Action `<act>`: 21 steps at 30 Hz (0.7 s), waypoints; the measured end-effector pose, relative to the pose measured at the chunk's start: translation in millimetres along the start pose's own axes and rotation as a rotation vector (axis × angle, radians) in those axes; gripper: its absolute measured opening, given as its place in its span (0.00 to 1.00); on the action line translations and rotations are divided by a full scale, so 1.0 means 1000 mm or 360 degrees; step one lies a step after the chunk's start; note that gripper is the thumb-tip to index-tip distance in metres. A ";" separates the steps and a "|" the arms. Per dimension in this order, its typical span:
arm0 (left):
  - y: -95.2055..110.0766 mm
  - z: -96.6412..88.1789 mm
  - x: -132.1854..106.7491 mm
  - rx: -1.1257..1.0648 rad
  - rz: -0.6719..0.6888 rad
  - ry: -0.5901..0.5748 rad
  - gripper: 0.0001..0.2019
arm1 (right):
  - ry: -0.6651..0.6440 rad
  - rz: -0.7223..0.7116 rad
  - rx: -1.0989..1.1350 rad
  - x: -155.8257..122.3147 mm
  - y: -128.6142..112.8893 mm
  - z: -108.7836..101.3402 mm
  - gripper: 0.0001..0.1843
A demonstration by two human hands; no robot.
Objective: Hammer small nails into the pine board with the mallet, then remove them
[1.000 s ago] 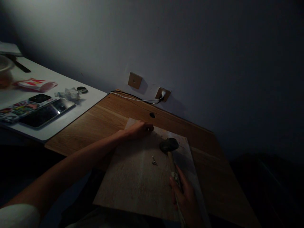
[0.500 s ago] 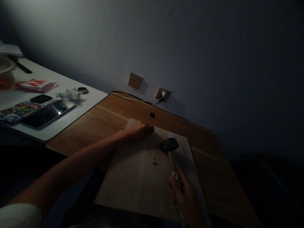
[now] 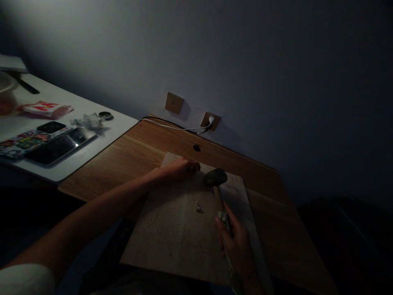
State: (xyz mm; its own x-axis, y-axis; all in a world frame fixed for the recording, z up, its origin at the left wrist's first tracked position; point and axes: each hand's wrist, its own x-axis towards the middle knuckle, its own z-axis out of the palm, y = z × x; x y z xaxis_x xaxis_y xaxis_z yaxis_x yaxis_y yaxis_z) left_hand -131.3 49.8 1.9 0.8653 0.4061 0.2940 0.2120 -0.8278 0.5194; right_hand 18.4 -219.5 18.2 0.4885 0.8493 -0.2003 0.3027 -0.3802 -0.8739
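My right hand (image 3: 238, 241) is wrapped around the handle of a hammer (image 3: 215, 177), whose dark head is raised over the far part of a wooden board (image 3: 172, 229). My left hand (image 3: 182, 169) rests near the board's far left corner with its fingers closed in a pinch. Whatever lies between those fingertips is too dark and small to make out. A few small shiny metal pieces that look like nails (image 3: 199, 208) lie on the board between my two hands.
Beneath the board is a wooden desk (image 3: 123, 159) with a cable hole (image 3: 197, 148). Cables run to a wall socket (image 3: 211, 121). The white table (image 3: 70, 164) at left bears a phone (image 3: 61, 146), crumpled plastic (image 3: 88, 121), a red-and-white packet (image 3: 47, 109) and a knife (image 3: 27, 85).
The hammer and my right hand have shifted slightly up and to the left, bringing the hammer head nearer my left hand. My left hand stays in nearly the same place.
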 end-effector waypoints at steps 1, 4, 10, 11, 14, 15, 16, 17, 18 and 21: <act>0.000 0.001 0.000 -0.0014 -0.0032 -0.0007 0.14 | -0.0007 -0.0016 -0.0009 0.003 -0.005 0.002 0.45; -0.003 0.004 0.001 -0.0092 -0.0115 -0.0017 0.17 | -0.0018 -0.0084 -0.0030 0.013 -0.017 0.007 0.44; -0.005 0.004 0.001 -0.0205 -0.0153 0.0001 0.16 | -0.0057 -0.0165 -0.0103 0.022 -0.024 0.016 0.41; -0.005 0.004 0.001 -0.0205 -0.0165 0.0007 0.17 | -0.0052 -0.0186 -0.0125 0.023 -0.024 0.018 0.41; -0.006 0.005 0.001 -0.0200 -0.0170 0.0025 0.20 | -0.0045 -0.0234 -0.0178 0.025 -0.023 0.020 0.38; -0.006 0.005 0.001 -0.0199 -0.0169 0.0031 0.21 | -0.0045 -0.0240 -0.0190 0.025 -0.023 0.021 0.38; -0.007 0.006 0.001 -0.0197 -0.0170 0.0040 0.22 | -0.0049 -0.0244 -0.0201 0.026 -0.023 0.021 0.38; -0.008 0.007 0.001 -0.0192 -0.0169 0.0047 0.22 | -0.0049 -0.0247 -0.0210 0.026 -0.022 0.021 0.38; -0.008 0.007 0.001 -0.0187 -0.0166 0.0054 0.21 | -0.0049 -0.0251 -0.0219 0.026 -0.022 0.021 0.38; -0.009 0.007 0.000 -0.0198 -0.0135 0.0062 0.20 | -0.0038 -0.0271 -0.0234 0.025 -0.021 0.021 0.38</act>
State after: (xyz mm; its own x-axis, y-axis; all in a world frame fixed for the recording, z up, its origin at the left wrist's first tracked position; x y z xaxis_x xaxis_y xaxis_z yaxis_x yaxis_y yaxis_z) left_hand -129.6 54.8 -8.5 0.8280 0.4891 0.2742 0.2237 -0.7365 0.6384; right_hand 7.2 -182.2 22.2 0.4010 0.9136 -0.0671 0.4960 -0.2781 -0.8226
